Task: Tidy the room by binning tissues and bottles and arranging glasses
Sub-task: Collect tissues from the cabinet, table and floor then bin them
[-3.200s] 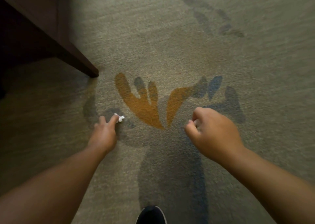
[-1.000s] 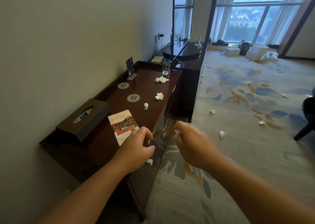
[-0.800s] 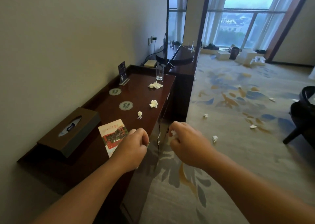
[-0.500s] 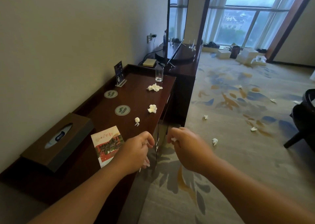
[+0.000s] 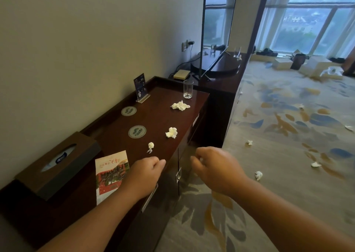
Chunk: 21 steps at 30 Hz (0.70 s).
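The table (image 5: 159, 117) is open wood down its middle, between two flat coasters (image 5: 137, 131) toward the wall and three tissues (image 5: 171, 132) along the front edge. A glass (image 5: 188, 89) and a sign (image 5: 140, 88) stand upright at the far end. A tissue box (image 5: 55, 163) and leaflet (image 5: 111, 175) take the near end. The way from the left hand (image 5: 148, 173) to the nearest tissue (image 5: 150, 146) is open.

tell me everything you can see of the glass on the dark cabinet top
The glass is a clear, straight-sided tumbler with a thick base. It stands upright and looks empty. It sits near the far right corner of the dark wooden cabinet top and touches only that surface. A crumpled tissue lies just in front of it, on the camera's side, apart from it.
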Available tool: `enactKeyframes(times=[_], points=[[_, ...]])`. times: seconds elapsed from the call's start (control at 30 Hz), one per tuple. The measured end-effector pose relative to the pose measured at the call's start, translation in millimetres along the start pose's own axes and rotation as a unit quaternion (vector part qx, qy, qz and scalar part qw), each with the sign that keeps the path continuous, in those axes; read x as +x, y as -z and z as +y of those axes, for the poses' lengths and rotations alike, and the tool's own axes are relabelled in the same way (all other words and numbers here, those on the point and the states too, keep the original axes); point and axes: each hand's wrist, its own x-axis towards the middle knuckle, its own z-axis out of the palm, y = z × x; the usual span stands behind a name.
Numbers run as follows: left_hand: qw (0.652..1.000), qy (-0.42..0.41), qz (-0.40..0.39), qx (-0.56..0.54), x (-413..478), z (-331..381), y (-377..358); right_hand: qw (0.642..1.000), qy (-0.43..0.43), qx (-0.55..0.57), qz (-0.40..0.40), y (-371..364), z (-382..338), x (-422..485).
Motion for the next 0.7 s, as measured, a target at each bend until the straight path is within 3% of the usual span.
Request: enactKeyframes(times=[0.2, 0.33, 0.7], points=[[0.994, 0.108, -0.016, 0.021, 50, -33, -13, 1.000, 0.023, 0.003, -0.007, -4, 29, 33], [0.989, 0.130, 0.006, 0.065, 98, -63, -27, 1.000, 0.018, 0.005, -0.006, -14, 47, 68], [0.964, 0.155, -0.119, 0.179, 222, -113, -62, 0.999, -0.027, -0.016, -0.031, -33, 69, 205]])
